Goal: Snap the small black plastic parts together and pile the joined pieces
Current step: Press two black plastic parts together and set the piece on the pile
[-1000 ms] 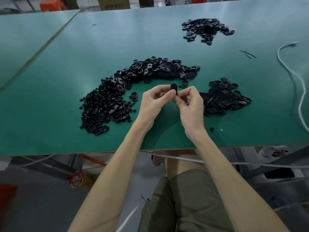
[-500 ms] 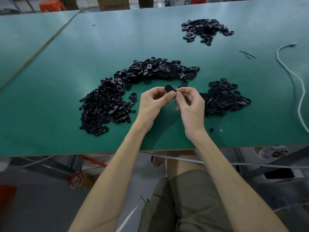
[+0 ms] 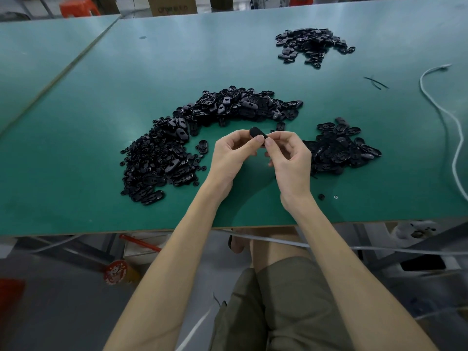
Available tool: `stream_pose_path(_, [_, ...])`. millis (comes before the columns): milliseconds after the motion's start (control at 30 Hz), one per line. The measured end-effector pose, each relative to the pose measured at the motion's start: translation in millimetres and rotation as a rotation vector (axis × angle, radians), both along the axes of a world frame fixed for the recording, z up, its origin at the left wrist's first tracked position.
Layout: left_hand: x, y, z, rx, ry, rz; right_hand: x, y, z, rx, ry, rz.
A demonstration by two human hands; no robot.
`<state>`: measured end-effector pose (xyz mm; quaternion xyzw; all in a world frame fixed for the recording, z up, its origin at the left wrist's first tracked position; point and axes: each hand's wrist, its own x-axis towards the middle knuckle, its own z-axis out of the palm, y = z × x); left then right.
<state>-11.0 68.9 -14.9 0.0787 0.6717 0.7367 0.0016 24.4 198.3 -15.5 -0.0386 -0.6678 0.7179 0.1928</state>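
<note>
Black plastic parts (image 3: 177, 150), green table (image 3: 76, 122), white cable (image 3: 453, 122), olive shorts (image 3: 278, 307)

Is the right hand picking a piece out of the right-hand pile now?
No, the right hand pinches the black oval part together with the left hand, with no fingers reaching into the right-hand pile.

Bare forearms (image 3: 182, 249), olive-khaki shorts (image 3: 278, 307)

You are getting open room on the left of the green table (image 3: 76, 110). A big curved pile (image 3: 182, 148) is blocking the middle, a smaller pile (image 3: 339, 148) is sitting right, and a white cable (image 3: 421, 83) is lying beyond it.
</note>
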Motion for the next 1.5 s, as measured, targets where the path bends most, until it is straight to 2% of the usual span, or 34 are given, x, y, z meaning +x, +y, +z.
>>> stream_pose_path(267, [0.7, -4.7, 2.8, 0.069, -0.027, -0.034, -0.2, 2.0, 0.2, -0.053, -0.003, 0.058])
stream_pose_path(600, [0.8, -4.7, 3.0, 0.062, -0.035, -0.038, 0.1, 1.5, -0.1, -0.073, -0.002, 0.082])
stream_pose_path(933, [1.9, -3.0, 3.4, 0.005, 0.023, -0.055, -0.4, 2.0, 0.0, -0.02, 0.001, 0.018])
stream_pose_path(1267, [0.9, -3.3, 1.4, 0.069, 0.014, -0.044, -1.3, -0.4, 0.6, -0.05, -0.03, 0.0])
stream_pose_path(1500, [2.1, -1.9, 2.6, -0.01, 0.025, -0.048, 0.2, 2.1, 2.3, -0.084, -0.026, -0.051])
